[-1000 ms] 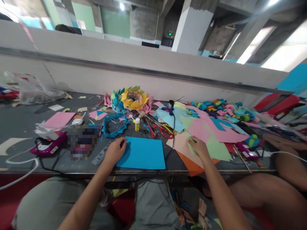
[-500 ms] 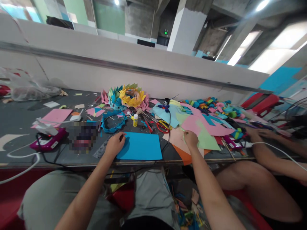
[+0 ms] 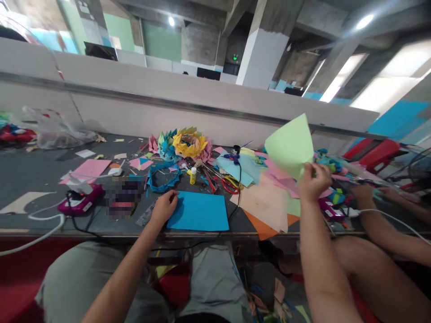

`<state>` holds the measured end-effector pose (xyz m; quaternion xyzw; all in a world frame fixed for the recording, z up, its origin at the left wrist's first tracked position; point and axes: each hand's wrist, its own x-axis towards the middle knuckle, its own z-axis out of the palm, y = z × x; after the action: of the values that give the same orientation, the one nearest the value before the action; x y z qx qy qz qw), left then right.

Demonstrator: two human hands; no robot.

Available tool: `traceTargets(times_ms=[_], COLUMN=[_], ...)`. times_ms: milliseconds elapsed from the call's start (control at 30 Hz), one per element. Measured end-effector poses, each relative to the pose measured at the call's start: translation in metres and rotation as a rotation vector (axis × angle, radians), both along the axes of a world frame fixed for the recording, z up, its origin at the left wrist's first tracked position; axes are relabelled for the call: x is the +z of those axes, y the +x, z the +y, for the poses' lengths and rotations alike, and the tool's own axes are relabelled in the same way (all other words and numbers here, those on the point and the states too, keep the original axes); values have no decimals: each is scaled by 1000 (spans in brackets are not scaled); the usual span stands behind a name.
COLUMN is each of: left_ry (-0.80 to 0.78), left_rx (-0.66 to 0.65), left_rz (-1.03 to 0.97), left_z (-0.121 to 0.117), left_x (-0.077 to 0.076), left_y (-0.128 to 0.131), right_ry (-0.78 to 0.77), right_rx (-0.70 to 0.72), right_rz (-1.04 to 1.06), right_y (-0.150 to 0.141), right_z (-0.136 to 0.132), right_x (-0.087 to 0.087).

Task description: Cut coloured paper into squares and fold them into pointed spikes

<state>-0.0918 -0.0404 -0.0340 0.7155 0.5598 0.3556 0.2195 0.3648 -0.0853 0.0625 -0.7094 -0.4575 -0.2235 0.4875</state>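
A sheet of light green paper (image 3: 291, 143) is raised above the table at right, its lower corner pinched in my right hand (image 3: 314, 179). My left hand (image 3: 164, 206), fingers curled, rests at the left edge of a blue sheet of paper (image 3: 200, 213) lying flat before me. Beneath my right hand lie a peach sheet (image 3: 261, 202), an orange sheet (image 3: 259, 224) and pink paper (image 3: 281, 177). Beyond the blue sheet stand a yellow glue stick (image 3: 193, 176) and a blue zigzag paper ring (image 3: 163, 178).
Folded paper crowns (image 3: 188, 141) sit against the partition (image 3: 134, 114). Scissors (image 3: 230, 185) and a glue gun (image 3: 232, 158) with a black cord lie mid-table. Purple power strips (image 3: 81, 202) are at both sides. A co-worker's arm (image 3: 380, 229) reaches in from the right.
My right hand has lifted the light green sheet off the paper pile, up and to the right, baring more of the peach sheet. My left hand has stayed at the blue sheet.
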Motion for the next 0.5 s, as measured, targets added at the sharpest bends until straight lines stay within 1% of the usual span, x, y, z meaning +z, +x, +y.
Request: traceTargets(times_ms=[67, 100, 167, 200, 233, 267, 333, 367, 400, 467, 500], left_ry=[-5, -9, -23, -37, -57, -85, -162, -276, -383, -484, -512], left_rx=[-3, -5, -21, -41, -80, -130, -242, -340, -390, -291, -236], left_rz=[-66, -108, -203, -256, -305, -346, -433, -594, -716, -846, -874], left_z=[-1, -3, -13, -20, -29, -39, -58, -65, -71, -78, -79], left_x=[3, 7, 16, 21, 27, 31, 37, 37, 35, 26, 20], left_y=[1, 4, 16, 25, 36, 48, 72, 83, 91, 100, 101], right_ry=[-25, -40, -51, -80, -130, -186, -259, -288, -314, -372, -402], right_rx=[81, 121, 182, 244, 334, 430, 564, 605, 641, 694, 731], right_rz=[-79, -114, -171, -206, -249, -288, -340, -372, -379, -307, -260], right_y=[-10, -20, -51, -72, -95, -118, -163, -182, -197, -216, -220], right_z=[-4, -6, -14, -20, -27, -35, -53, -61, -68, -78, -80], right_x=[12, 14, 10, 4, -4, -13, -32, -40, -48, -63, -70])
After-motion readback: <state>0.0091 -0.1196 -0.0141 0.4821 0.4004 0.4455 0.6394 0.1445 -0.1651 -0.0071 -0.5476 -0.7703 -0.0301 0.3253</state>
